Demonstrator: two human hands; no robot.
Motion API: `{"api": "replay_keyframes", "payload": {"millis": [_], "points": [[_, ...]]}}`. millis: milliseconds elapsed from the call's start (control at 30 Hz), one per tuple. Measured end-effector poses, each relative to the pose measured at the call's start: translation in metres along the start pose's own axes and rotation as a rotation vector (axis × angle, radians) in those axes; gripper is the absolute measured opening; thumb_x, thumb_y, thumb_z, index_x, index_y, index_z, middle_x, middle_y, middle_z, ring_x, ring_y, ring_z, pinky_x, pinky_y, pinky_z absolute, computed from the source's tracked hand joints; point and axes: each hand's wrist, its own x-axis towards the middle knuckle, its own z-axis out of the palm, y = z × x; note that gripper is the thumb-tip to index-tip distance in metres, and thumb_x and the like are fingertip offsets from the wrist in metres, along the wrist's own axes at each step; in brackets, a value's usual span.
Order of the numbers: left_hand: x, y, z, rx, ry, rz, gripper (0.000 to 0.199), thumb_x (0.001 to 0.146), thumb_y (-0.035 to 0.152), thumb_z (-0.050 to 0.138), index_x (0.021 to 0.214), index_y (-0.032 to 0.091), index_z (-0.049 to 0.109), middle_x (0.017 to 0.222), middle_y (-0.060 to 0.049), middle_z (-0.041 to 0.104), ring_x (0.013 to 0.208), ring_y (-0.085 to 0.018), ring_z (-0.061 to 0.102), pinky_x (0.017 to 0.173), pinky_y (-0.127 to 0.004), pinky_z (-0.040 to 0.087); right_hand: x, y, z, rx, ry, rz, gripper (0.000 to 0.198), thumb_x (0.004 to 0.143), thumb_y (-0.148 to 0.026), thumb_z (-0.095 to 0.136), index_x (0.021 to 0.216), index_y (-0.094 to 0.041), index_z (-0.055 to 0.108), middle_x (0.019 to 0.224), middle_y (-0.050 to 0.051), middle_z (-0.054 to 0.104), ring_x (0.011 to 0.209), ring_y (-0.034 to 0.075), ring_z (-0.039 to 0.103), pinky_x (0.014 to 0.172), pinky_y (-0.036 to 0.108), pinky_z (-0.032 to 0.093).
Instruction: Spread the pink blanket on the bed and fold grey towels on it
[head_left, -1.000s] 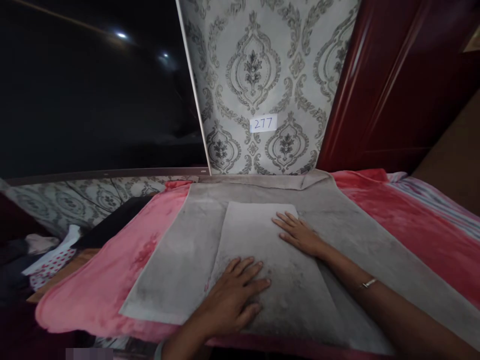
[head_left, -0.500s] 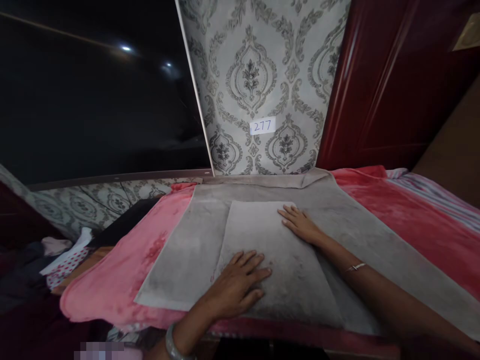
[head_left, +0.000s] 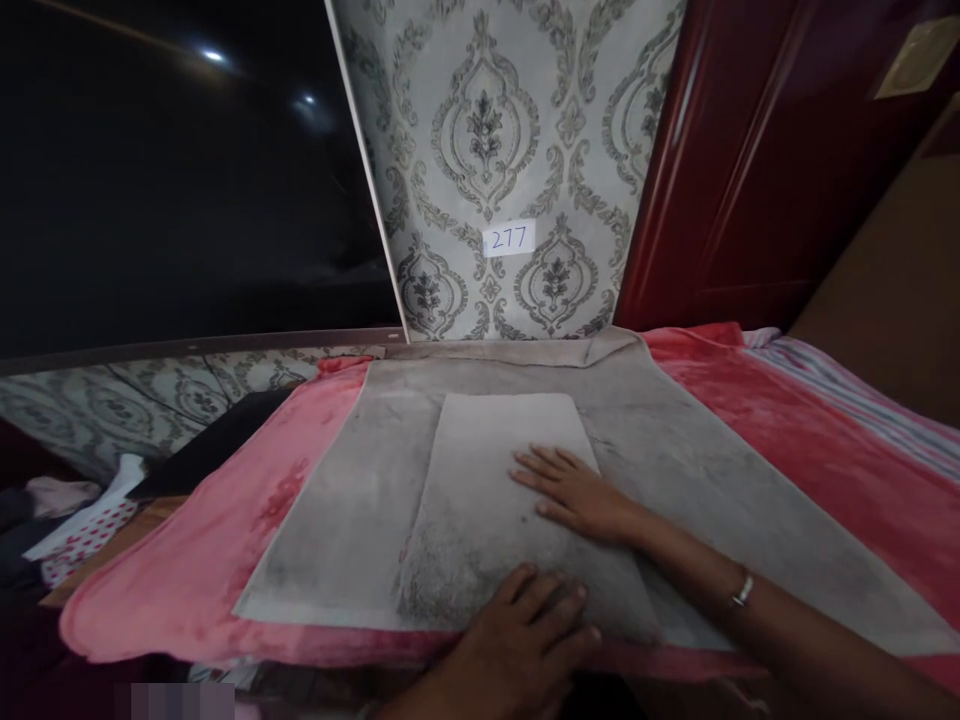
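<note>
A narrow light-grey plush cloth [head_left: 499, 440], neatly squared off, lies flat on a wider grey cloth [head_left: 337, 520]. My right hand [head_left: 581, 495] rests palm down on the right side of the narrow cloth, its fingers spread and pointing left. Closer to me, my left hand [head_left: 525, 635] is over the near part of the same cloth, fingers apart and slightly bent, holding nothing. Dark brushed patches show on the cloth's near half. Whether the narrow piece is a fold of the wider cloth, I cannot tell.
Pink-red plush fabric [head_left: 180, 540] lies under the grey cloth and shows on both sides. Behind stand a large dark screen [head_left: 187, 200], a patterned wall with a paper label [head_left: 510, 238] and a red wooden door [head_left: 712, 180]. Clothes are heaped at left.
My right hand has slid toward me and a little left over the cloth. My left hand has moved nearer to me and right, to the near edge. The view has shifted slightly.
</note>
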Motion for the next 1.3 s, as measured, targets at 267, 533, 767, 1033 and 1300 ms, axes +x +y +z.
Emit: {"api": "replay_keyframes", "payload": {"millis": [267,533,767,1033,1300], "points": [[0.002,0.002,-0.002,0.054,0.108,0.013,0.048,0.096,0.039,0.056,0.141,0.022,0.055,0.152,-0.004,0.053,0.141,-0.024,0.046,0.121,-0.043,0.032,0.032,0.073,0.002,-0.126,0.140,0.272,0.062,0.105,-0.057,0.026,0.162,-0.033,0.029,0.167,0.004,0.017,0.154,0.030,0.014,0.121,0.057,0.025],[-0.007,0.001,-0.014,0.008,0.160,-0.028,0.051,0.091,0.027,0.056,0.140,0.015,0.052,0.135,-0.012,0.066,0.134,-0.024,0.053,0.119,-0.046,0.037,0.032,0.059,-0.005,-0.161,0.121,0.361,0.061,0.105,-0.051,0.027,0.162,-0.030,0.029,0.168,0.007,0.015,0.153,0.034,0.015,0.117,0.065,0.027],[-0.036,-0.004,-0.037,0.155,0.286,-0.256,0.050,0.080,0.009,0.055,0.130,0.015,0.060,0.129,-0.013,0.069,0.129,-0.024,0.058,0.117,-0.047,0.039,0.058,-0.048,-0.005,-0.018,0.055,-0.099,0.054,0.106,-0.047,0.033,0.158,-0.036,0.036,0.167,0.004,0.018,0.155,0.031,0.007,0.121,0.064,0.014],[-0.050,-0.005,-0.013,0.188,0.288,-0.272,0.046,0.083,0.010,0.052,0.125,0.018,0.065,0.129,-0.011,0.070,0.127,-0.024,0.060,0.112,-0.044,0.046,0.100,-0.079,0.005,0.056,-0.164,-0.358,0.055,0.107,-0.052,0.036,0.159,-0.034,0.035,0.166,0.001,0.024,0.155,0.022,0.010,0.125,0.052,0.007],[-0.051,-0.006,-0.006,0.224,0.361,-0.265,0.043,0.081,0.012,0.054,0.120,0.020,0.069,0.129,-0.010,0.071,0.125,-0.024,0.063,0.112,-0.045,0.046,0.143,-0.025,-0.001,-0.069,-0.085,-0.168,0.060,0.105,-0.059,0.030,0.160,-0.035,0.033,0.167,0.001,0.021,0.155,0.027,0.010,0.124,0.056,0.011]]}}
